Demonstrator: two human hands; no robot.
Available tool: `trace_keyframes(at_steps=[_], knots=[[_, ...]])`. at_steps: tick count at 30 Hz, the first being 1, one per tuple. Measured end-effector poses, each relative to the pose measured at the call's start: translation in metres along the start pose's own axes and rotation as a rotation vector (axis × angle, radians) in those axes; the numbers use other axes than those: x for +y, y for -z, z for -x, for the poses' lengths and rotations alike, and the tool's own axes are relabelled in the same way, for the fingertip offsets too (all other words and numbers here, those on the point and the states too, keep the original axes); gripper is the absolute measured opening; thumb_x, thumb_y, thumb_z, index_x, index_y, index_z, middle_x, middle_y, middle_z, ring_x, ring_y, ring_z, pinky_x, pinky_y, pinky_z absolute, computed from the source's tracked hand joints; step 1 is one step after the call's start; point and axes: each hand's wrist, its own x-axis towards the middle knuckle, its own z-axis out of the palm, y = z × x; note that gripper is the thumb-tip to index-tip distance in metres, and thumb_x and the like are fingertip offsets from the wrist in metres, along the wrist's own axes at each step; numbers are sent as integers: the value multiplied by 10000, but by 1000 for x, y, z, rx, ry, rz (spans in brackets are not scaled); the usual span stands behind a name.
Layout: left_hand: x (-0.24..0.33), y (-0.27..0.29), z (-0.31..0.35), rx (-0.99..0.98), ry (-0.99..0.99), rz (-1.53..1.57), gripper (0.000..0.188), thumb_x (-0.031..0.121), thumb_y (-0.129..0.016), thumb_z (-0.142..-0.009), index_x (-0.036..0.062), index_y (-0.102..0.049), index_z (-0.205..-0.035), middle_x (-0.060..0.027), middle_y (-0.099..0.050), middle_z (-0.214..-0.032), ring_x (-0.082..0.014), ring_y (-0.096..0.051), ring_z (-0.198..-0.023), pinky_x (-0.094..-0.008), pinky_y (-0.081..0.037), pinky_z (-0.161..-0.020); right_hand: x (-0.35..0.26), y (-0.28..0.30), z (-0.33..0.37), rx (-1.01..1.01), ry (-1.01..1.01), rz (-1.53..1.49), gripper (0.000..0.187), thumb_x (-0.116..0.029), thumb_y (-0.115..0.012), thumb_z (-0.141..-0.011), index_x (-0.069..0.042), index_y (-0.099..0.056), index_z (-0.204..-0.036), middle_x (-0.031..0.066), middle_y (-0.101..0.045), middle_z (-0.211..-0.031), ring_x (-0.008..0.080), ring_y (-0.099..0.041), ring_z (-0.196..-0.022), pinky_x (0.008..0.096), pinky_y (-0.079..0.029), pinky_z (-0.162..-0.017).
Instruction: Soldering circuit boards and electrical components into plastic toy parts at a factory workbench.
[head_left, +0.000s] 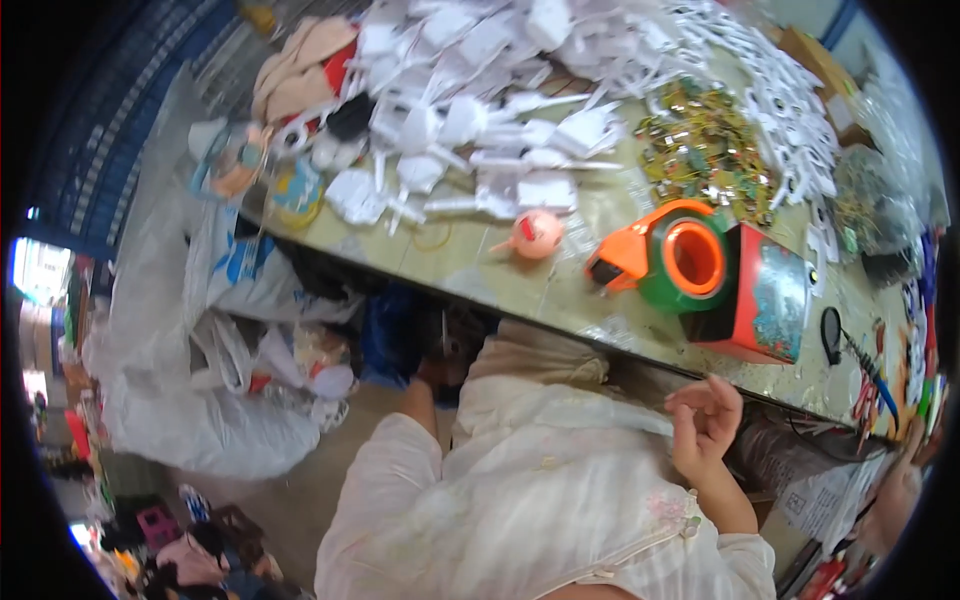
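Note:
My right hand (708,420) is raised in front of my body, just off the table's front edge. Its fingers are loosely bent, the thumb stands apart from them, and nothing shows in the palm. On the table near it are a red box (770,295) with a worn side and an orange tape dispenser (620,250) carrying a green tape roll (662,270). My left forearm (420,402) reaches down below the table edge beside a dark blue bag (390,335). Shadow hides the fingers of that hand. A small pink round object (537,234) sits near the table's front edge.
White plastic parts (480,120) are heaped across the back of the table. Small circuit boards with yellow wires (705,150) form a pile at right. A blue-handled tool (882,392) lies at the right end. Large whitish plastic bags (200,400) stand at left.

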Motion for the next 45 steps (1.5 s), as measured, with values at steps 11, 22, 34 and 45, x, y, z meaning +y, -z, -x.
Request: trace_keyframes(at_steps=[11, 22, 34, 45], knots=[[-27, 374, -136, -654, 85, 1127, 278, 196, -523, -907, 11, -615, -1093, -140, -607, -1128, -243, -544, -1080, -345, -411, -945, 17, 35, 2, 277, 66, 331, 218, 111, -555, -694, -8, -595, -872, 63, -532, -598, 166, -509, -504, 253, -404, -481], [-13, 524, -339, 404, -25, 485, 425, 370, -689, -754, 27, -625, -996, -177, -631, -947, -328, -609, -885, -393, -482, -763, 18, 39, -11, 234, 101, 389, 171, 82, -604, -692, -20, -621, -829, 54, -521, -565, 157, -478, -439, 250, -360, -411], [-21, 549, -374, 69, 149, 685, 588, 370, -718, -675, 3, -593, -1117, -150, -646, -926, -248, -627, -814, -344, -494, -713, 8, 51, -7, 222, 137, 276, 193, 91, -586, -695, -27, -608, -847, 57, -521, -577, 165, -465, -447, 259, -343, -425], [110, 576, -303, 302, -186, 486, 518, 281, -656, -720, -6, -526, -1131, -163, -516, -932, -326, -556, -817, -409, -466, -708, 27, 161, -67, 472, -99, 1119, 146, -78, -632, -779, -42, -623, -920, 105, -597, -814, 300, -582, -726, 369, -469, -656]])
